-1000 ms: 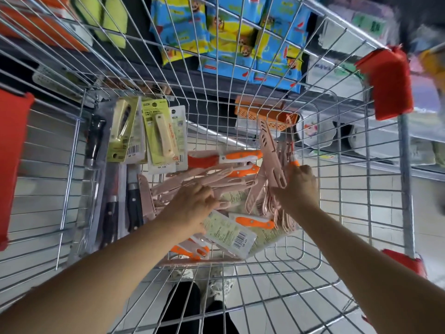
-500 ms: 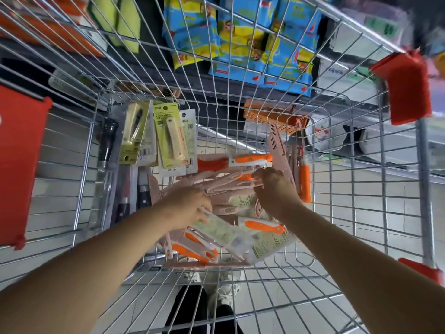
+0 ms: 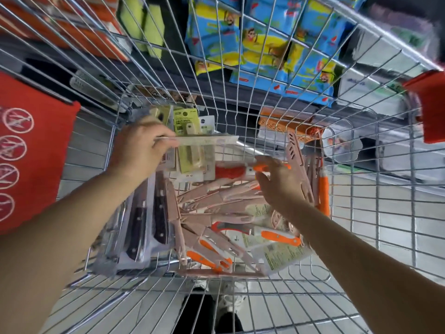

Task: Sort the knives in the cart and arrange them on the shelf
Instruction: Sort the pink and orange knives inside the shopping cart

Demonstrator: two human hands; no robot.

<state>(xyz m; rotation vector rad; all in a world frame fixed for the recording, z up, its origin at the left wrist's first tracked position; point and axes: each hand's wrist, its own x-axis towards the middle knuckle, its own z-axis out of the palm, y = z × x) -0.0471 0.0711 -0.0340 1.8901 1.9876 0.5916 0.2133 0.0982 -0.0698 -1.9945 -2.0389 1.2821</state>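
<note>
**Dozens of knives grouped in the cart, none seen on the shelf**

Most of the knives lie in the cart [image 3: 349, 213] by kind. There are black-handled packs [image 3: 144, 220] at 9 o'clock, green-carded knives [image 3: 186, 126] at 11, orange-handled knives [image 3: 280, 237] at 5, and a few pink ones [image 3: 295, 155] upright against the wall at 2.

The left hand [image 3: 142, 150] pinches a clear flat pack [image 3: 207, 141] by its end, edge-on above the green cards. The right hand [image 3: 277, 186] reaches to an orange handle [image 3: 262, 168] near the centre with fingers loosely spread. I cannot tell whether they grip it.

Sorting looks roughly half done, since the middle heap of pink sheathed knives [image 3: 216, 201] is unsorted. Shelving appears not yet begun: the shelf [image 3: 240, 104] at 12 shows only blue-and-yellow packets [image 3: 265, 44].
</note>
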